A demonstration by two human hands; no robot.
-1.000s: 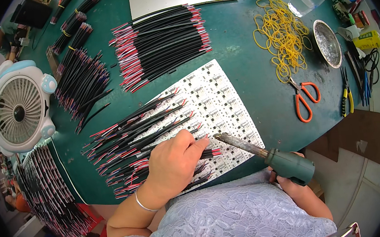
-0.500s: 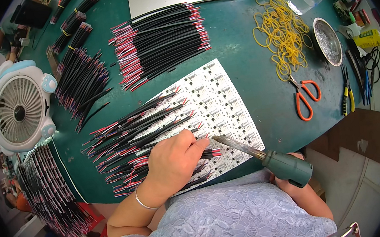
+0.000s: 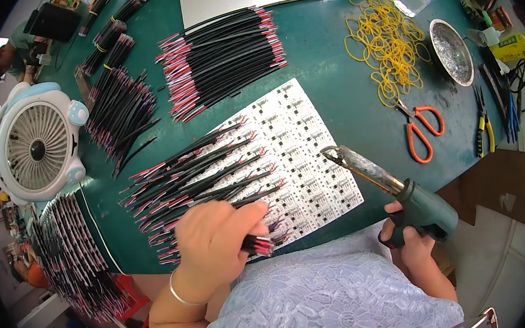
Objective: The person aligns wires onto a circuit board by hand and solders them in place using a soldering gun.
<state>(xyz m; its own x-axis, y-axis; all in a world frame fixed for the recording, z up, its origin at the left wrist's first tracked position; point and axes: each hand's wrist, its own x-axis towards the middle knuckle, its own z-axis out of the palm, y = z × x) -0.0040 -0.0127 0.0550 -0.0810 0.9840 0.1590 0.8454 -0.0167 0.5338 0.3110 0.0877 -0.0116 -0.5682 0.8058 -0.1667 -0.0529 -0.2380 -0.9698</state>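
My left hand (image 3: 210, 242) is closed around a small bundle of black-sleeved wires (image 3: 259, 245) with red and white ends, above the near edge of a white circuit board panel (image 3: 324, 177). Rows of black wires (image 3: 191, 174) lie across the panel's left part, their tips resting by the small components. In my right hand (image 3: 414, 243) is a soldering gun (image 3: 432, 211) with a dark green body, its fingers wrapped about the handle. The metal tip (image 3: 331, 152) points left over the panel's right edge, apart from the wires.
Stacked wires (image 3: 226, 53) lie beyond the panel, with loose ones (image 3: 121, 111) to their left. A white fan (image 3: 36, 148) stands at the left. Yellow rubber bands (image 3: 386, 38), a metal bowl (image 3: 452, 54), orange-handled scissors (image 3: 421, 133) and pliers (image 3: 483, 124) lie at the right.
My left hand has moved left and toward me with the wire bundle. My right hand has drawn the soldering gun right, and its tip is now higher and away from the left hand.
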